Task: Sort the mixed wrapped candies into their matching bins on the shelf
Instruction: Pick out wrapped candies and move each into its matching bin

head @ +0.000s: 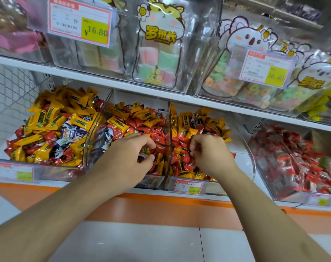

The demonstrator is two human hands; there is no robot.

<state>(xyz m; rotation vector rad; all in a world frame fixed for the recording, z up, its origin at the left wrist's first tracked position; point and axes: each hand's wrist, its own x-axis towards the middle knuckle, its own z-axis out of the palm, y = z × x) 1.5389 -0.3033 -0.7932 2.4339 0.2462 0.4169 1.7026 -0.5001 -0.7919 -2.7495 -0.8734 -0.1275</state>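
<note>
Two hands in candy bins: left hand [128,154] pinching wrapped candy [144,155]; right hand [210,154] curled, contents unclear.

Bright, even store light from overhead on my feed; shadows soft. White glare streaks the clear bags [160,44] above my hands [126,157]. Wide lens bows the shelf edge [236,108] at both sides. Price tags [79,21] up left look smeared; corners soft.

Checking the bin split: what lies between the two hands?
Head view: the clear divider wall between two candy bins stands between the left hand and right hand.
</note>
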